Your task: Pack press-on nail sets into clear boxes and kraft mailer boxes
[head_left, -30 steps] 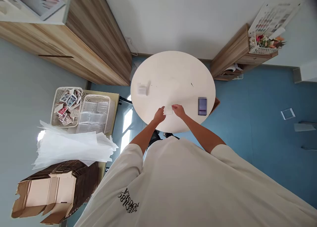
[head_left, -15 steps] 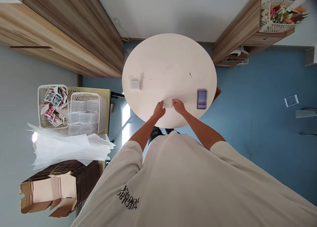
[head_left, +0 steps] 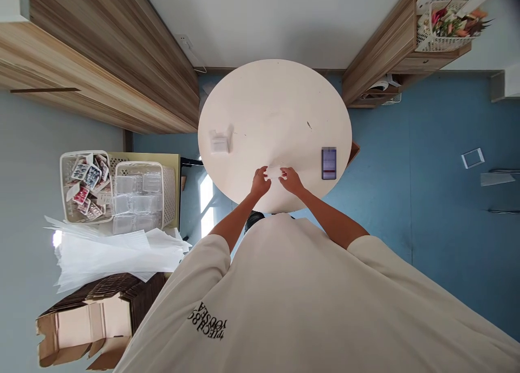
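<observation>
A small, clear plastic box (head_left: 274, 172) is between my two hands over the near part of the round white table (head_left: 276, 96). My left hand (head_left: 260, 182) grips its left side with curled fingers. On the opposite side, the fingers of my right hand (head_left: 291, 180) are closed on the box's edge. The box is see-through and pale against the tabletop, so its lid and contents cannot be made out. Another clear plastic box (head_left: 220, 144) stands at the table's left, with a raised flap beside it.
A phone (head_left: 329, 163) lies at the table's right. To my left stand a white basket of small packets (head_left: 87, 186), a white basket of clear boxes (head_left: 167, 194), white sheets (head_left: 122, 253) and folded cardboard boxes (head_left: 87, 327). Wooden cabinets (head_left: 382, 47) flank the table.
My fingers have shifted on the box's sides, with the right fingers now bent further over its edge. The whole view has shifted slightly.
</observation>
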{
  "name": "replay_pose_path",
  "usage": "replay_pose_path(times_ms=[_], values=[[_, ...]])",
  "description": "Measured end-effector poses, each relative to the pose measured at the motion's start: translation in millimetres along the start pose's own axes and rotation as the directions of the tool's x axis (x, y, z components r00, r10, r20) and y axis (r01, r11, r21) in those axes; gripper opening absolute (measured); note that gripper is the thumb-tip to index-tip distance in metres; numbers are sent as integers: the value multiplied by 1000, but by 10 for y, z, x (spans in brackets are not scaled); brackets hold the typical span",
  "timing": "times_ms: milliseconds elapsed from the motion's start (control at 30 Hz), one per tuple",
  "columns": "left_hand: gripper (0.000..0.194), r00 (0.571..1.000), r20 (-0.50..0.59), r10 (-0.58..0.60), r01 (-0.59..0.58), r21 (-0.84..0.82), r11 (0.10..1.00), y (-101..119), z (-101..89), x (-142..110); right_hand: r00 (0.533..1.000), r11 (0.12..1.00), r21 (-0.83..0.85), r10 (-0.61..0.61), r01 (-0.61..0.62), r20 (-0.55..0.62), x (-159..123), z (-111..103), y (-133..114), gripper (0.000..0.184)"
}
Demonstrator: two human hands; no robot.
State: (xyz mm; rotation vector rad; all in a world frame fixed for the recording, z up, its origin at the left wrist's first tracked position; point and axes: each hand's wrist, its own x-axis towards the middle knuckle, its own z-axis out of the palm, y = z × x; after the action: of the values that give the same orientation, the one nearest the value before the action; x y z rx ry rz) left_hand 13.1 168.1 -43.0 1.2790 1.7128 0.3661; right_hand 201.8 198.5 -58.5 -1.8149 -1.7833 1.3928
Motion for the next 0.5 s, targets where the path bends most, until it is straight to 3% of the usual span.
replay_pose_path(times_ms=[267, 500], values=[[40, 992, -119, -37, 11, -209, 978, 134, -131, 149, 1000, 1000, -21, 3, -3, 18, 185, -128, -152, 30], [29, 982, -111, -152, 112, -308, 945, 215, -200, 328, 995, 978, -186, -83, 93, 61, 381, -280, -352, 31]])
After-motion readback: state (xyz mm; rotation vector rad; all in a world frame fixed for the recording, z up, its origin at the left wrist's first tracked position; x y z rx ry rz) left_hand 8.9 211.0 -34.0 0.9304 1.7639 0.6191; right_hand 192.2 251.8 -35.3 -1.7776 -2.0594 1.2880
